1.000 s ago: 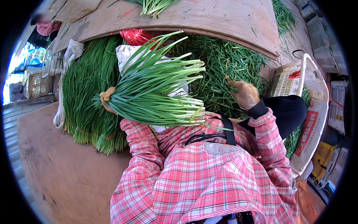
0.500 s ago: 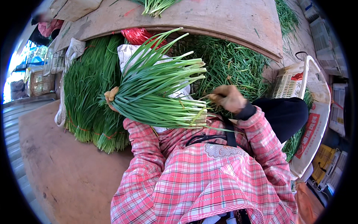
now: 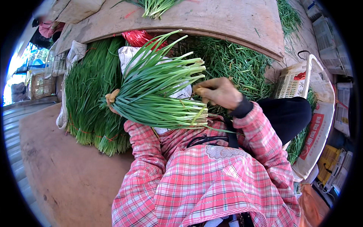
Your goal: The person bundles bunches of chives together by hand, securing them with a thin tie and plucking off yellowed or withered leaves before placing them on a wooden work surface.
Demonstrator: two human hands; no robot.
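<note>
A large fanned bunch of green garlic chives lies across my lap, its pale cut ends pointing right. My left hand is wrapped round the leafy end; only tan-covered fingertips show, and the leaves hide the rest. At the pale ends, my right hand is closed, thumb and fingers pressed together beside the upper stems. Whatever is between those fingers is too small to make out. Beneath the bunch a patterned white cloth shows in part.
Tied chive bunches stand at the left. Loose green leaves heap behind my right hand. A wooden board spans the far side, with red plastic twine under its edge. On the right is a white plastic basket.
My right hand has moved left, from just beyond the stem ends to close against the upper stems. The left hand and the bunch stay nearly in place.
</note>
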